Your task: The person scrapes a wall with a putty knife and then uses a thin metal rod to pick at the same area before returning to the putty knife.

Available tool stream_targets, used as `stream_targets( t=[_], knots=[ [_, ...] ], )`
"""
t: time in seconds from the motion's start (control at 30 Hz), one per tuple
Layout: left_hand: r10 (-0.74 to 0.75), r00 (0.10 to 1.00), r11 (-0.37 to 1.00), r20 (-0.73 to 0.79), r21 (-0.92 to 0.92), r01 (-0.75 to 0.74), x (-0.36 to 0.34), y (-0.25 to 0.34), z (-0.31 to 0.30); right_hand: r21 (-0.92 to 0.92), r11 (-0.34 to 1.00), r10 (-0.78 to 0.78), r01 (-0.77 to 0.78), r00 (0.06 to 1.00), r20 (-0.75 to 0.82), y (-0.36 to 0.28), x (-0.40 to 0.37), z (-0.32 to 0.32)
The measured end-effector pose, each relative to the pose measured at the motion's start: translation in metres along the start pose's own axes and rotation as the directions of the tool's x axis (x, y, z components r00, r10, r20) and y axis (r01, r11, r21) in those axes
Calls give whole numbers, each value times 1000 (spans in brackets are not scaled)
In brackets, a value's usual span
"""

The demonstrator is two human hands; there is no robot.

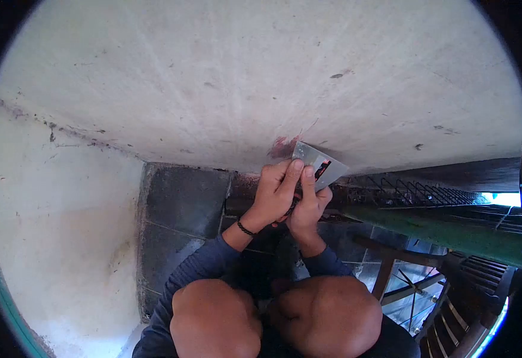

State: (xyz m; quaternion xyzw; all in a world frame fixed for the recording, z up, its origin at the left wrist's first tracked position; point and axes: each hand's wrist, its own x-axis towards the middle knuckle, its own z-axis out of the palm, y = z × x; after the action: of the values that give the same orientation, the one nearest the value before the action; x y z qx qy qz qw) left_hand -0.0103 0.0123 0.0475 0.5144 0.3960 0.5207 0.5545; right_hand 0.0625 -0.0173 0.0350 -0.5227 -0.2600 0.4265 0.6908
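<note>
Both my hands grip a flat grey metal scraper [335, 171] with a black and red label, tilted with one corner at the pale wall [213, 89]. My left hand [274, 192] is closed on its left side, the thumb pressed on the face. Closed on its lower part, my right hand [310, 207] has its thumb beside the left one. A reddish worn patch [281, 147] marks the wall just left of the scraper's upper corner. The fingers behind the metal are hidden.
My bent knees [216, 319] are close below the hands. Dark floor tiles [180, 197] meet the wall at left. At right are a black wire rack [416, 192], a green bar [434, 230] and a dark slatted wooden chair [458, 310].
</note>
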Motion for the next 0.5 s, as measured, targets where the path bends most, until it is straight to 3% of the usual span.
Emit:
stream_targets(
  t=[0.17,0.23,0.5],
  knots=[
    [82,996,996,17,36,-83,5,9,-3,35,999,-23,22,999,32,-8,0,4],
    [80,997,994,16,78,-81,3,11,-4,49,999,15,-14,1000,-21,-9,0,8],
    [76,997,992,27,103,-79,5,32,-1,31,999,29,-31,999,39,-22,-1,5]
  ],
)
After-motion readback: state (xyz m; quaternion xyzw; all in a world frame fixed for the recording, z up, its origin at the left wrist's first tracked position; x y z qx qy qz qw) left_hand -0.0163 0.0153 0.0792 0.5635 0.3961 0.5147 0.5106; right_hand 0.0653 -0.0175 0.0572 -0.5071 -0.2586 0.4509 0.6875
